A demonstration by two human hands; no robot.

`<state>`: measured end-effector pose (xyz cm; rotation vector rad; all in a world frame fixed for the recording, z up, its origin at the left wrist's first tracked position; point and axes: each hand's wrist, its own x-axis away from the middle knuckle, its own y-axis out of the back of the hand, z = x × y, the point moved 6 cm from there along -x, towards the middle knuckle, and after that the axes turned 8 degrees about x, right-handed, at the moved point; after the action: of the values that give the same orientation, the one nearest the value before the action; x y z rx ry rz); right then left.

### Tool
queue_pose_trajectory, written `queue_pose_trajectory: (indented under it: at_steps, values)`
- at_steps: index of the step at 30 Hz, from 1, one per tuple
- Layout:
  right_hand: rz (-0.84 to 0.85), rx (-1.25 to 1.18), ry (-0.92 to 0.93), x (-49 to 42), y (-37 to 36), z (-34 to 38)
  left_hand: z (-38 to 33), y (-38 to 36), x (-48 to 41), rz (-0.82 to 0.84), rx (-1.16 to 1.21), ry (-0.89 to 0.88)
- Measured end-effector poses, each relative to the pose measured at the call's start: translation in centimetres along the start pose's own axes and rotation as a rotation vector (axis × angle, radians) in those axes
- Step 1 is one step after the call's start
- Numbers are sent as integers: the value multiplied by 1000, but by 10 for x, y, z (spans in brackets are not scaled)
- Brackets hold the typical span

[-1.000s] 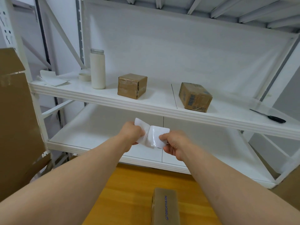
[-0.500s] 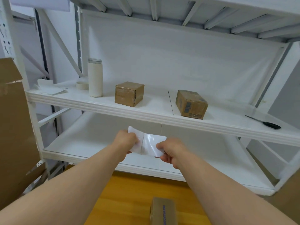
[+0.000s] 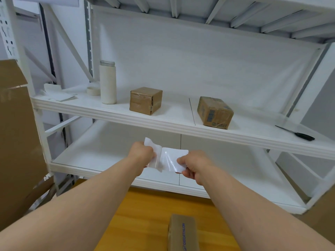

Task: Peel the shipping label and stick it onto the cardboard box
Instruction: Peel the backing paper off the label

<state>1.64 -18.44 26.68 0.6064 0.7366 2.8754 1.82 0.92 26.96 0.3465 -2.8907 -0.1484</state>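
The shipping label (image 3: 172, 160) is held in the air between both hands, in front of the lower shelf (image 3: 101, 160) of a white rack and beyond the far edge of the desk (image 3: 145, 214). Its long axis runs left to right, nearly level, with the right end slightly lower. A glossy face is turned towards the camera. The left hand (image 3: 142, 154) grips the left end, where a matte layer stands folded away from the glossy sheet. The right hand (image 3: 194, 165) pinches the right end between the thumb and curled fingers. The left hand's fingertips are hidden. No print on the label can be made out. A cardboard box (image 3: 183, 232) on the desk is cut off by the bottom edge. Two taped boxes, one to the left (image 3: 146, 100) and one to the right (image 3: 214, 112), stand on the shelf above.
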Motion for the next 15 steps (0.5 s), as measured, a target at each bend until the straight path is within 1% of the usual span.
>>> queue_pose_trajectory:
  at_steps: [5, 10, 15]
  values:
    - [5, -6, -8, -1, -4, -1, -1, 4, 4, -41, 30, 43]
    - [5, 3, 16, 1, -8, -2, 2, 2, 11, 6, 79, 97]
    - [10, 3, 21, 4, -8, -2, 3, 1, 13, 41, 40, 115]
